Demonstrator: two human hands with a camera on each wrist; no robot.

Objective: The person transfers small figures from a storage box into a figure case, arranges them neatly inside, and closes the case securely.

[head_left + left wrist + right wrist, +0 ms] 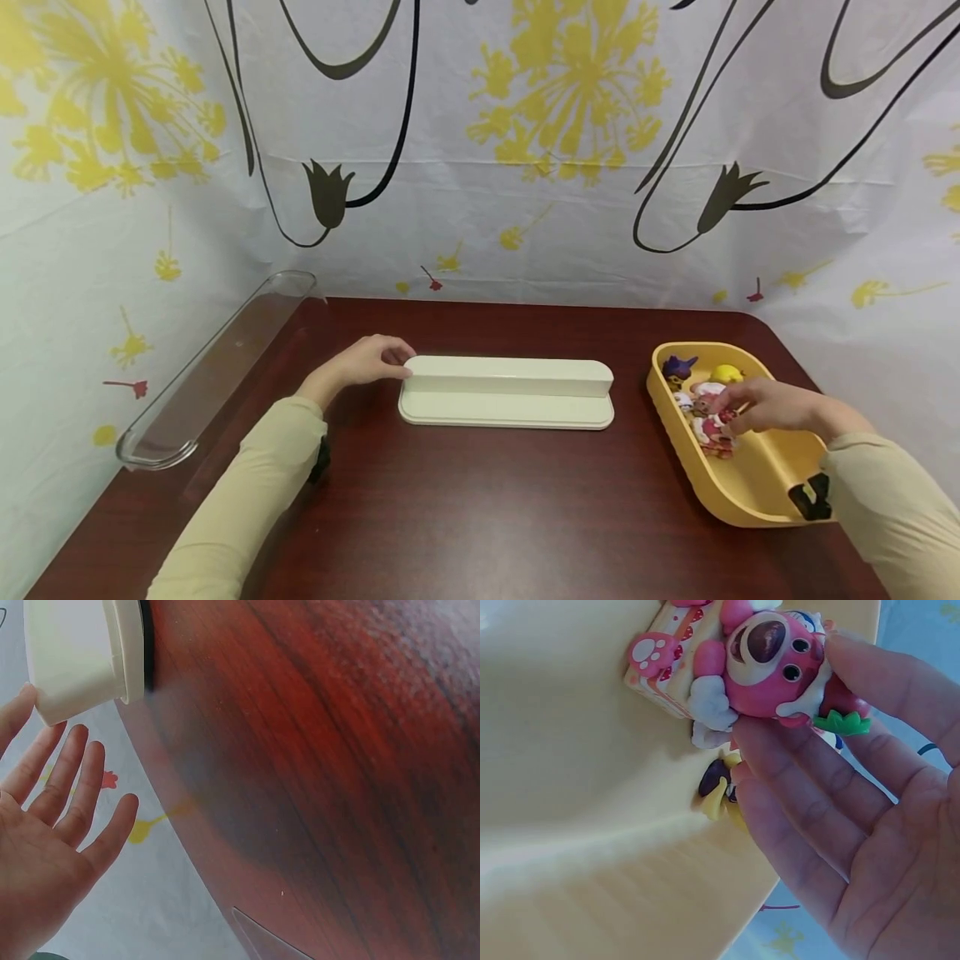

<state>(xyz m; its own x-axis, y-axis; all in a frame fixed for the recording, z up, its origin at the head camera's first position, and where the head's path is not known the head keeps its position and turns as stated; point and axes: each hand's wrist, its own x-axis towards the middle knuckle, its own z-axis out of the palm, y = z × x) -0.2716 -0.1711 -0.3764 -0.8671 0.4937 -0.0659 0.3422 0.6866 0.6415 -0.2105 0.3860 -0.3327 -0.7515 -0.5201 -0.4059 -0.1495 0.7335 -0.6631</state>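
Pinching pink bear figurine [763, 656] by head inside yellow tray [768, 471], your right hand [783, 407] needs even pressure; lift straight, clear of neighbouring figurines [678, 367]. Left hand [367, 360], fingers loosely extended, touches end of cream stand [506, 409] on table [465, 508]; steady it lightly, don't push.

Pale beige long sleeves [258, 479]; black gear [812, 498] near both cuffs [303, 410].
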